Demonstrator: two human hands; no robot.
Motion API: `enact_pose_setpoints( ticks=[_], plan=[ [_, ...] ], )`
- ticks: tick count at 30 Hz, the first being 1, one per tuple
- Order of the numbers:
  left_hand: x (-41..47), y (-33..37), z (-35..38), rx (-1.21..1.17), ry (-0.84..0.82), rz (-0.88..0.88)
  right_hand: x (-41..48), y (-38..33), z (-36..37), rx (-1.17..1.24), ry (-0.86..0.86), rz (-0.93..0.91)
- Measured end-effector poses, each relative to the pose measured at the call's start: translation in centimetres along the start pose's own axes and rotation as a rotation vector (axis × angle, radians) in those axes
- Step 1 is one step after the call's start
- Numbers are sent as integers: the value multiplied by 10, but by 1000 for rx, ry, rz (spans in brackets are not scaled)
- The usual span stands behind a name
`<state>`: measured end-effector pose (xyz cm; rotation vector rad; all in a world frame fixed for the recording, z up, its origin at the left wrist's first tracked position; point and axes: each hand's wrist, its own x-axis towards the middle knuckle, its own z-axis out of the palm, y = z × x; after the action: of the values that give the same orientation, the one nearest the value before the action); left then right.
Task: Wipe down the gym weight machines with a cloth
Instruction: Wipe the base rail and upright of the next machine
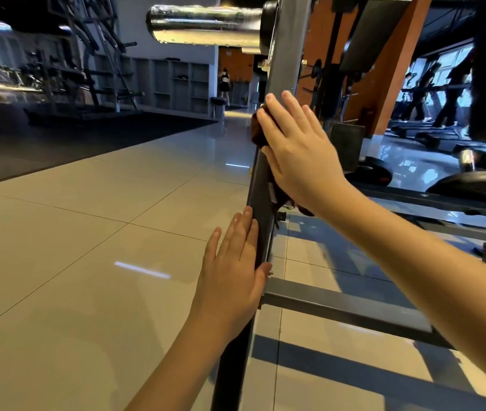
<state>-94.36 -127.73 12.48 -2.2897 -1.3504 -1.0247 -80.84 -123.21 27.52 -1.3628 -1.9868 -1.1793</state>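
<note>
The left forearm rises from the bottom edge. The left hand [231, 271] lies flat against the near side of the weight machine's upright post [258, 188], fingers straight and close together, pointing up along it, holding nothing. The post is a dark grey, matte, square-edged metal tube that leans slightly and turns lighter grey higher up. A square-section crossbar [345, 311] of the same painted metal runs off to the right from just beside the left hand's thumb.

The right arm reaches in from the right edge, bare and nearly straight. The right hand [301, 152] is higher on the post, wide open with its fingers straight and spread, pressing a dark brown cloth [257, 130] flat against the metal. The soft, bunched cloth shows past the fingertips and again below the wrist.

Glossy beige floor tiles [87, 247] spread out to the left and reflect strips of light. Round black weight plates [470, 185] lie on the floor to the right, and a black rubber mat [58, 140] covers the floor further left. Overhead, a polished chrome sleeve [203, 25] sticks out from the post. Far back are pale cubby shelves [176, 84], a standing person [224, 81] and treadmills [431, 93] by bright windows.
</note>
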Motion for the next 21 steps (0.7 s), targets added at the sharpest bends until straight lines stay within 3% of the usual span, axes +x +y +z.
enact_pose_setpoints(
  ticks=[2, 7, 13, 18, 21],
  plan=[
    [0, 0, 0, -13, 14, 10, -1, -13, 3, 30, 16, 60],
    [4, -4, -1, -15, 2, 22, -31, -7, 1, 27, -95, -256],
    [23, -8, -5, -32, 21, 36, 14, 4, -1, 59, -1, 14],
    [35, -12, -6, -99, 30, 77, -10, 10, 1, 87, -54, -174],
    [44, -16, -8, -95, 18, 102, 15, 27, -2, 136, -11, -35]
  ],
)
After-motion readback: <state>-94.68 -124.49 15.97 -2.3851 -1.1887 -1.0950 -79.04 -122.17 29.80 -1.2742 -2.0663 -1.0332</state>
